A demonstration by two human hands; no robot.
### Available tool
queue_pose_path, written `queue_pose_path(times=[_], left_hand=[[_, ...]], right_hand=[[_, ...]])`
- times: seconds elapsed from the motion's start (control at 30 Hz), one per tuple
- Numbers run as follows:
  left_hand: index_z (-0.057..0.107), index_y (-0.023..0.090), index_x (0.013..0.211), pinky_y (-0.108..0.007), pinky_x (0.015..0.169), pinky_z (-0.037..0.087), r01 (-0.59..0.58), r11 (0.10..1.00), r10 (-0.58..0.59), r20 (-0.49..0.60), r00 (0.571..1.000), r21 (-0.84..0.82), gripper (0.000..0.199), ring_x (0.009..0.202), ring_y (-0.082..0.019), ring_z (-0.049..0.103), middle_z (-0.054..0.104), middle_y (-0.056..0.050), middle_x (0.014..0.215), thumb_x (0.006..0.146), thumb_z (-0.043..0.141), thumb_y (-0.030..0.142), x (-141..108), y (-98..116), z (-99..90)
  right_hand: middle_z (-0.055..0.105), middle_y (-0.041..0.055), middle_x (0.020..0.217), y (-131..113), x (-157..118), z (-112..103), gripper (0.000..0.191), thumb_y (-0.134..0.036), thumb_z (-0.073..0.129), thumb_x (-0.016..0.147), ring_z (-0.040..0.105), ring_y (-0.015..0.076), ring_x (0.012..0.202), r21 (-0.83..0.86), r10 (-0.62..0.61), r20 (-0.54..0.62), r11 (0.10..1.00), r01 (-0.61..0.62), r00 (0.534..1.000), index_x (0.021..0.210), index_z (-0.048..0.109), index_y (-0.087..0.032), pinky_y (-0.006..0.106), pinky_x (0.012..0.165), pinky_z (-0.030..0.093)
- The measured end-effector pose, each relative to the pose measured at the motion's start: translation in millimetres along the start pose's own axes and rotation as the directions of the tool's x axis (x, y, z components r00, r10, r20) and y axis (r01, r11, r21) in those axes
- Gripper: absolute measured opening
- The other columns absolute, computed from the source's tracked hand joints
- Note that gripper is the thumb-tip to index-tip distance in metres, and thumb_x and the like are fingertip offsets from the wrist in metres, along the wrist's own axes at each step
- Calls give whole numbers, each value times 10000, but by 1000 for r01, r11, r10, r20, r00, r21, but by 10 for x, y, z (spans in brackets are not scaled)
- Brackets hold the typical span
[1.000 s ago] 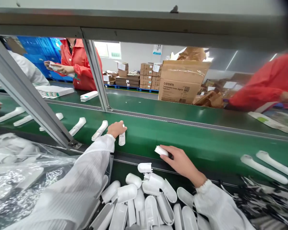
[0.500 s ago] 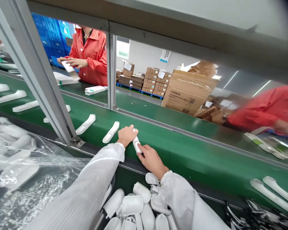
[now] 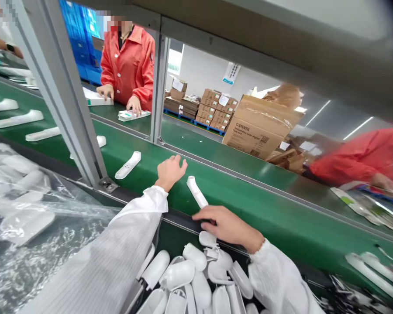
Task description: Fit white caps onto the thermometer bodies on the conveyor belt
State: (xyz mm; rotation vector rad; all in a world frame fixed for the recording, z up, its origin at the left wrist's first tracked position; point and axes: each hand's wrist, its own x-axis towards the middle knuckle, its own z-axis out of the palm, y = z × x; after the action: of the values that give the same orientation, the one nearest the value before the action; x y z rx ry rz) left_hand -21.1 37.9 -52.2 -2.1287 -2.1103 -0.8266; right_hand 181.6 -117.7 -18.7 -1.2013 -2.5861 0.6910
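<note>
A slim white curved plastic part (image 3: 196, 192) lies on the green conveyor belt between my hands. My left hand (image 3: 171, 171) is over the belt left of this part and apart from it. Its fingers are bent with the thumb apart; the surface beneath the palm is hidden. My right hand (image 3: 229, 223) hovers at the belt's near edge, index finger stretched out and thumb apart, just by the part's lower end. Nothing shows in its fingers. Below it, several rounded white plastic shells (image 3: 203, 290) fill a bin. Another white part (image 3: 127, 165) lies farther left.
A metal post (image 3: 75, 96) rises at left beside a clear plastic bag (image 3: 68, 235) of white pieces. More white parts (image 3: 373, 274) and dark cables (image 3: 350, 294) lie at right. Beyond the frame, a co-worker in red (image 3: 127, 65) stands near a carton (image 3: 262, 126).
Both hands have let go of the white part, which stays on the belt. My left hand moved left, over where another part lay; my right hand drew back rightward. The co-worker's hands lowered onto boxes.
</note>
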Motion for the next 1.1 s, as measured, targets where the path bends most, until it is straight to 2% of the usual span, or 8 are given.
queue_pose_path(times=[0.1,0.27,0.4,0.5,0.6,0.7,0.87,1.1], left_hand=[[599,245,1203,-386,827,502,41,998,-44,74,996,37,452,1109,-316,580,608,-118,1212,912,399,525,77,-177,1],[648,216,1105,-370,804,511,55,996,-77,352,933,70,364,974,-299,645,666,-117,1074,842,510,427,136,-256,30],[679,198,1022,-368,789,519,74,996,-84,326,942,40,352,946,-299,656,680,-134,1032,833,511,443,174,-196,-7],[690,192,1014,-370,784,524,124,991,-131,361,923,41,364,930,-297,661,682,-141,1039,829,518,454,186,-175,-10],[699,183,1001,-366,784,522,131,989,-144,376,915,62,357,944,-301,661,681,-150,1055,828,524,441,161,-155,32],[700,178,1015,-369,784,522,111,992,-126,369,921,61,363,953,-301,663,681,-157,1055,843,503,430,122,-105,95],[686,167,1036,-378,770,528,82,996,-90,352,931,38,392,953,-308,666,684,-161,1034,860,467,440,80,5,185],[658,152,1057,-404,782,529,37,999,-45,346,937,30,465,942,-319,667,686,-162,1004,883,422,513,25,127,251]], right_hand=[[652,8,1066,-36,-107,5,285,-59,561,829,629,170,903,-30,34,183,999,-29,983,972,716,-250,256,783,459],[600,-28,755,13,19,-10,204,-40,536,766,537,127,652,-17,106,142,994,-105,984,854,623,-201,224,570,361],[608,-37,759,107,342,-61,400,-28,450,819,516,116,587,100,102,-133,991,-89,986,1105,646,-228,229,582,389],[652,31,972,210,664,32,480,-17,423,836,597,144,735,65,147,-371,989,-133,917,1178,682,-232,262,714,467],[655,92,1050,286,882,198,474,-16,428,839,623,201,906,8,202,-464,975,-224,863,1213,673,-174,315,858,488],[664,95,1080,307,866,320,475,-21,470,829,614,231,981,-40,181,-420,975,-217,889,1234,659,-181,355,940,469],[599,101,1265,289,534,304,641,-67,528,827,582,248,1098,-187,65,-177,978,-98,982,1452,459,-191,362,990,463],[435,95,1462,210,342,256,611,-253,594,899,545,295,1174,-359,81,-120,926,-119,989,1481,409,-288,413,947,503]])
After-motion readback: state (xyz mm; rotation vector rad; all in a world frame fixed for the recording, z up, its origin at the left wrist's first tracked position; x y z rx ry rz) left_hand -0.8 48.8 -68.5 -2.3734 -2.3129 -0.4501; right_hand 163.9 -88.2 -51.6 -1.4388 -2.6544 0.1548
